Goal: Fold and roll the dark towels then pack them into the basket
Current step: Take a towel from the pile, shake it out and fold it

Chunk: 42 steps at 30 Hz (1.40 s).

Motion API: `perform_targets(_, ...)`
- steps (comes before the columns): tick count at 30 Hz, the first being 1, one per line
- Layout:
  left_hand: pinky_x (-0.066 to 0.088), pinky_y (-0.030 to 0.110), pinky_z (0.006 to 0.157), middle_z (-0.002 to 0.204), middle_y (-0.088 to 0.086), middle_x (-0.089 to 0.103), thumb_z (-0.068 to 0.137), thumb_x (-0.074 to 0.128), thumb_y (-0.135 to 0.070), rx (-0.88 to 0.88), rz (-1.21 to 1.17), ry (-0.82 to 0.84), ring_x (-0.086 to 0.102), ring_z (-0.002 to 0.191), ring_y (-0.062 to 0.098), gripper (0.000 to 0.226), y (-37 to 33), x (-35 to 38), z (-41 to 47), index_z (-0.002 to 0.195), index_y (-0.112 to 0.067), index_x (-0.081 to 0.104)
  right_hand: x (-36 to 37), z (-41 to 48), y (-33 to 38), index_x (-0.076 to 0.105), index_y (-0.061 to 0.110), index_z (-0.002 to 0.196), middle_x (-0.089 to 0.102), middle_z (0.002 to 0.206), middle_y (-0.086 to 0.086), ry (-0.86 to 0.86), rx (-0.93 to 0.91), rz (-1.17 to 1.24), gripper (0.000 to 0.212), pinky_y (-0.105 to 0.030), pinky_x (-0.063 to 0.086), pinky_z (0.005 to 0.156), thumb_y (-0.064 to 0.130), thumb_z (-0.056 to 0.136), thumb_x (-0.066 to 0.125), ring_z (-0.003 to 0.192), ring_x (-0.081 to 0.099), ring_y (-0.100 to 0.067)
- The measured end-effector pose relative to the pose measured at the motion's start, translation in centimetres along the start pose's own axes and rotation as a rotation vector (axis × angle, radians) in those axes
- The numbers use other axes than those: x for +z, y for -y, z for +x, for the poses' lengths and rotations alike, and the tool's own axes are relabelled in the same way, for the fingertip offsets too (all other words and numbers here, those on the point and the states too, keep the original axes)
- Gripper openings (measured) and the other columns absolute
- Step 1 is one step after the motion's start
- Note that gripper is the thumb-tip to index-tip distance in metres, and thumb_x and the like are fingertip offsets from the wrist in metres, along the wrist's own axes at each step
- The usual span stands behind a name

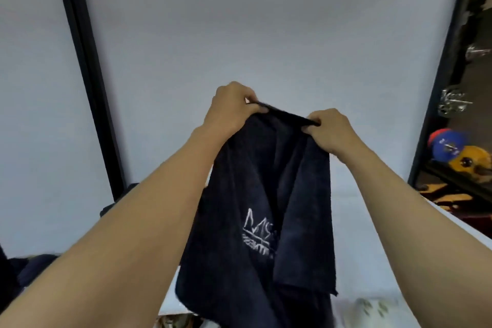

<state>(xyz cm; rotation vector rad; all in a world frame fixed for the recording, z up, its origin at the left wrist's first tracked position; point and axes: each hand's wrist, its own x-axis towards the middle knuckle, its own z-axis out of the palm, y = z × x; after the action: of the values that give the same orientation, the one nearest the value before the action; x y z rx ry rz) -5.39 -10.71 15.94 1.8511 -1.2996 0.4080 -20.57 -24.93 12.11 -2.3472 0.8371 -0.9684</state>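
While both hands are pinching its upper hem, the dark towel is hanging straight down in the air above the surface. Its long axis is running vertically and its white logo is facing the camera. The left hand is gripping one end of the taut hem, fingers curled tight over the cloth. The right hand is clamping the other end, fingers clenched on the same edge. That hem is stretching side to side between them, dipping slightly toward the right hand.

The hands are sitting close together, so the cloth is draping in loose vertical folds rather than spreading flat. The lower end is dropping out of view, and I cannot tell whether it is touching the surface.

As I read it, everything is turning on that drop. The towel is dangling below the fingers and the surface is waiting underneath, so laying it flat for the first fold is looking like a matter of lowering both hands evenly. More dark towels are lying heaped off the left of the surface.
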Motion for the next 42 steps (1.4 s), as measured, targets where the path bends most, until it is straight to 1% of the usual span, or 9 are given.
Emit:
perform_targets(4, 0.042, 0.026, 0.062, 0.074, 0.0, 0.057, 0.077, 0.081, -0.036, 0.01, 0.246, 0.338, 0.054, 0.072, 0.016, 0.03, -0.4, 2.4, -0.9, 0.077, -0.009, 0.067, -2.9, -1.2, -3.1, 0.067, 0.016, 0.103, 0.065, 0.095, -0.005, -0.102, 0.079, -0.082, 0.022, -0.032, 0.046, 0.072, 0.014, 0.097, 0.047, 0.089, 0.06, -0.027)
perform_targets(13, 0.049, 0.034, 0.079, 0.1, 0.004, 0.063, 0.089, 0.07, -0.033, -0.177, 0.357, 0.143, 0.06, 0.091, 0.022, 0.025, -2.3, 4.0, -1.3, 0.105, -0.014, 0.07, -4.3, -2.6, -5.9, 0.066, 0.019, 0.097, 0.066, 0.098, -0.002, -0.103, 0.091, 0.015, 0.025, -0.029, 0.047, 0.073, 0.009, 0.096, 0.043, 0.094, 0.06, -0.023)
perform_targets(16, 0.045, 0.031, 0.095, 0.114, -0.007, 0.06, 0.076, 0.081, -0.032, 0.031, 0.033, 0.319, 0.056, 0.104, 0.011, 0.05, -6.0, 5.6, -2.1, 0.122, -0.022, 0.063, -3.8, -2.4, -2.7, 0.067, 0.02, 0.099, 0.067, 0.1, 0.002, -0.103, -0.112, 0.071, 0.03, -0.024, 0.043, 0.074, 0.007, 0.093, 0.041, 0.092, 0.059, -0.017)
perform_targets(19, 0.051, 0.026, 0.082, 0.105, -0.001, 0.067, 0.076, 0.079, -0.016, -0.011, -0.207, 0.295, 0.063, 0.096, 0.015, 0.04, -8.6, 6.6, -1.9, 0.113, -0.016, 0.065, -3.6, -2.2, -0.3, 0.071, 0.019, 0.097, 0.068, 0.09, 0.005, -0.088, -0.232, 0.15, 0.017, -0.017, 0.044, 0.07, 0.014, 0.091, 0.056, 0.084, 0.062, -0.011)
perform_targets(22, 0.051, 0.027, 0.071, 0.088, 0.007, 0.071, 0.082, 0.074, -0.015, -0.09, -0.228, 0.149, 0.064, 0.082, 0.018, 0.011, -7.9, 6.0, -1.5, 0.092, -0.01, 0.075, -4.5, -2.6, -1.4, 0.067, 0.021, 0.093, 0.064, 0.082, 0.005, -0.039, -0.154, 0.284, 0.009, -0.018, 0.048, 0.061, 0.022, 0.084, 0.069, 0.075, 0.063, -0.011)
perform_targets(27, 0.056, 0.031, 0.077, 0.088, 0.005, 0.072, 0.089, 0.068, -0.023, -0.171, -0.218, 0.028, 0.067, 0.086, 0.017, 0.015, -6.7, 5.5, -1.2, 0.09, -0.011, 0.076, -4.1, -3.9, -5.0, 0.07, 0.014, 0.098, 0.073, 0.096, -0.007, 0.205, 0.118, 0.453, 0.015, -0.04, 0.058, 0.084, 0.021, 0.088, 0.063, 0.093, 0.07, -0.027)
perform_targets(34, 0.056, 0.03, 0.087, 0.107, 0.005, 0.072, 0.071, 0.084, -0.013, -0.131, -0.422, 0.461, 0.069, 0.099, 0.018, 0.05, -8.1, 5.9, -1.5, 0.118, -0.019, 0.066, -5.2, -2.5, -1.9, 0.071, 0.011, 0.093, 0.072, 0.089, -0.008, 0.08, -0.086, 0.441, 0.017, -0.035, 0.057, 0.073, 0.026, 0.084, 0.071, 0.078, 0.069, -0.024)
perform_targets(38, 0.057, 0.04, 0.08, 0.092, 0.016, 0.074, 0.073, 0.082, -0.015, -0.137, -0.338, 0.32, 0.07, 0.082, 0.022, 0.023, -8.5, 5.7, -0.7, 0.093, -0.005, 0.074, -5.5, -2.9, -1.9, 0.064, 0.019, 0.106, 0.073, 0.095, -0.003, 0.121, 0.004, 0.636, 0.035, -0.029, 0.06, 0.073, 0.03, 0.077, 0.081, 0.083, 0.073, -0.016)
perform_targets(42, 0.06, 0.037, 0.075, 0.085, 0.01, 0.073, 0.083, 0.076, -0.021, -0.161, -0.375, 0.122, 0.071, 0.081, 0.024, 0.015, -7.2, 5.4, 0.0, 0.087, -0.007, 0.074, -3.3, -5.1, -5.6, 0.068, 0.019, 0.112, 0.075, 0.102, 0.003, 0.482, 0.118, 0.474, 0.037, -0.03, 0.057, 0.084, 0.019, 0.077, 0.079, 0.095, 0.072, -0.015)
